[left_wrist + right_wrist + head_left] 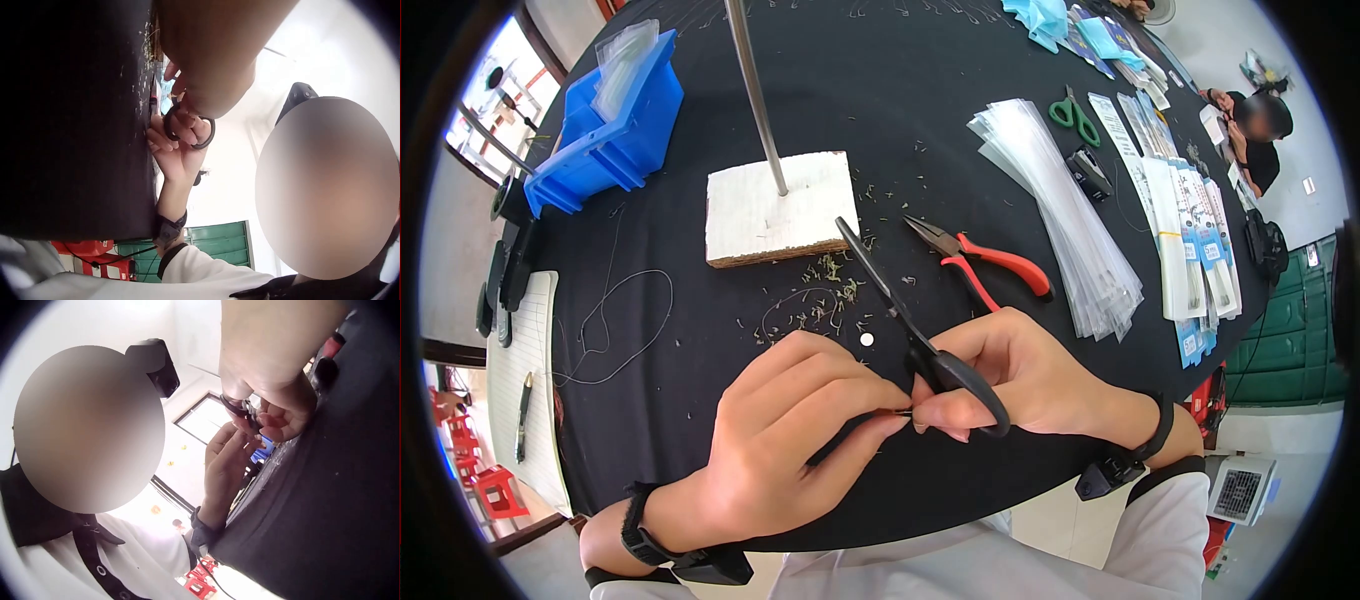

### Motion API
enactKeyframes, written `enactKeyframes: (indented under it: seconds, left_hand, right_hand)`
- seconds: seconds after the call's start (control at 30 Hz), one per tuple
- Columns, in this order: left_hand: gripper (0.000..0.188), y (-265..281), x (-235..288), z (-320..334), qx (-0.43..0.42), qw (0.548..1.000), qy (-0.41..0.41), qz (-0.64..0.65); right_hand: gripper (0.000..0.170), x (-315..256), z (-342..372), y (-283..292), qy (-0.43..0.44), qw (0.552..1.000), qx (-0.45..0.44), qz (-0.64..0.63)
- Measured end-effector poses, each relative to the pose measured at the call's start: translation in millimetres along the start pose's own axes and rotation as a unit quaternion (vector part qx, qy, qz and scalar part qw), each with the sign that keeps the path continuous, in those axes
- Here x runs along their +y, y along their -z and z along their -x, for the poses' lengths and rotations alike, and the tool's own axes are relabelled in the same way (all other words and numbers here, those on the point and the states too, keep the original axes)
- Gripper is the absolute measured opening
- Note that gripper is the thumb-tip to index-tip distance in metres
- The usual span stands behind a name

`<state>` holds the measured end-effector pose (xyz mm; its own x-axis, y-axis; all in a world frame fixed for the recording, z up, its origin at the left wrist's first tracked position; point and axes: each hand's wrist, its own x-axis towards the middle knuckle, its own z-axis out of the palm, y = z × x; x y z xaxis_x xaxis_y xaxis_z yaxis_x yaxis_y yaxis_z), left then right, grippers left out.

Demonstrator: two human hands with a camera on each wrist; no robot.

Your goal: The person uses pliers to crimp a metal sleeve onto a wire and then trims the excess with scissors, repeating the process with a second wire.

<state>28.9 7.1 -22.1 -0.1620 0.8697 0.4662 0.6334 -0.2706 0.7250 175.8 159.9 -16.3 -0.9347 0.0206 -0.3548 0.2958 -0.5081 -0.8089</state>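
Black-handled scissors (916, 343) hang in my right hand (1040, 375), blades pointing away toward the white block; a handle loop shows in the right wrist view. My left hand (785, 440) pinches a tiny dark, thin piece (904, 412) between thumb and index finger. The right thumb and fingertips meet the left ones at this piece, over the near part of the table. Its kind cannot be told. Just beyond the hands lie thread clippings (832, 290) and a small white disc (866, 340).
A white block (780, 215) with an upright metal rod (757, 95) stands ahead. Red-handled pliers (1003, 262), clear plastic sleeves (1065, 225) and green-handled scissors (1075, 118) lie to the right. On the left are a blue bin (615, 135), looped thread (668, 300) and a notebook (540, 400).
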Motion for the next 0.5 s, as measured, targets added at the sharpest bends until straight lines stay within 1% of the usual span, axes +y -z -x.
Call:
enactKeyframes:
  seconds: [0.1,0.2,0.27,0.3,0.4,0.47,0.5]
  left_hand:
    - [0.021,0.1,-0.1,0.4,0.004,1.000,-0.006,-0.015]
    - [0.021,0.0,-0.2,0.0,0.008,1.000,-0.018,-0.022]
    - [0.022,1.5,-0.4,-1.1,0.000,0.999,-0.025,-0.020]
    - [0.021,1.1,0.1,-1.0,0.001,1.000,-0.015,-0.013]
    - [0.020,-0.3,1.9,-0.2,0.002,1.000,0.006,0.001]
    - [0.020,-0.3,2.5,-0.1,0.000,1.000,0.008,0.004]
    - [0.021,-0.4,2.2,-0.1,0.003,1.000,-0.004,-0.003]
  right_hand:
    - [0.013,-0.4,-0.5,0.4,-0.006,1.000,-0.009,-0.005]
    - [0.010,-0.8,-0.2,0.1,-0.013,1.000,-0.009,-0.020]
    - [0.020,2.0,-0.4,0.1,-0.003,1.000,0.006,0.012]
    - [0.026,3.1,-0.5,0.0,0.002,1.000,0.013,0.028]
    - [0.028,3.8,-0.6,-0.4,0.033,0.994,0.016,0.102]
    - [0.028,0.9,-0.2,-1.9,0.024,0.993,0.017,0.118]
    - [0.028,-0.1,-0.1,-2.4,0.020,0.992,0.017,0.126]
